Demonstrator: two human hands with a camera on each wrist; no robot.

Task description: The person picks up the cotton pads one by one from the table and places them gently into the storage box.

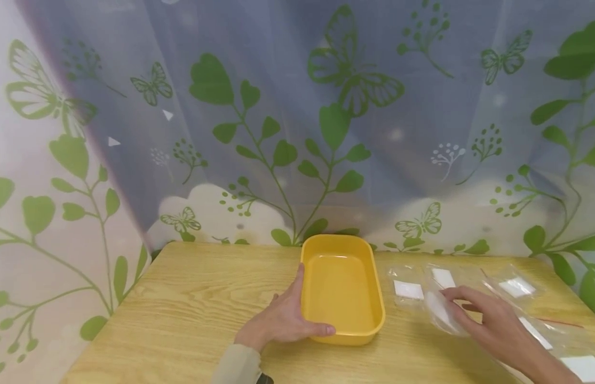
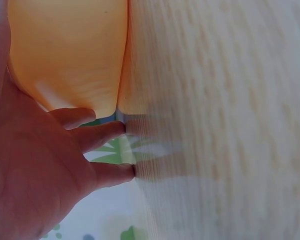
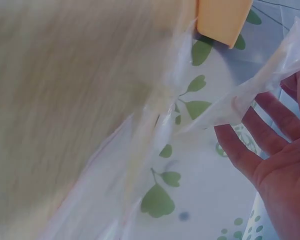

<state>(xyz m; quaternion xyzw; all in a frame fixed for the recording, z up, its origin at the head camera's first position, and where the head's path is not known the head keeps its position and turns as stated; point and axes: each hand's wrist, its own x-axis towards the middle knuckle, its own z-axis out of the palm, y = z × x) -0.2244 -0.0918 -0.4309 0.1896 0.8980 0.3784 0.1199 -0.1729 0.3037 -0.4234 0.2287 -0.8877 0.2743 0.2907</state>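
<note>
Below me, the wood-grained desk (image 1: 182,304) bears a yellow tray (image 1: 342,296) lower centre, clear bags (image 1: 409,290) lower right.

Left grip (image 1: 286,319) against yellow tray (image 1: 342,290)

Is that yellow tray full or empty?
Empty: looking down into the yellow tray, the head view shows bare yellow bottom and nothing lying in it.

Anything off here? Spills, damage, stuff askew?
Nothing looks spilled or damaged. Only mild untidiness: the clear plastic bags right of the upright yellow bin lie at mixed angles, some seeming to overlap. The right hand pinches one bag; the left hand touches the bin. Neither looks odd.
</note>
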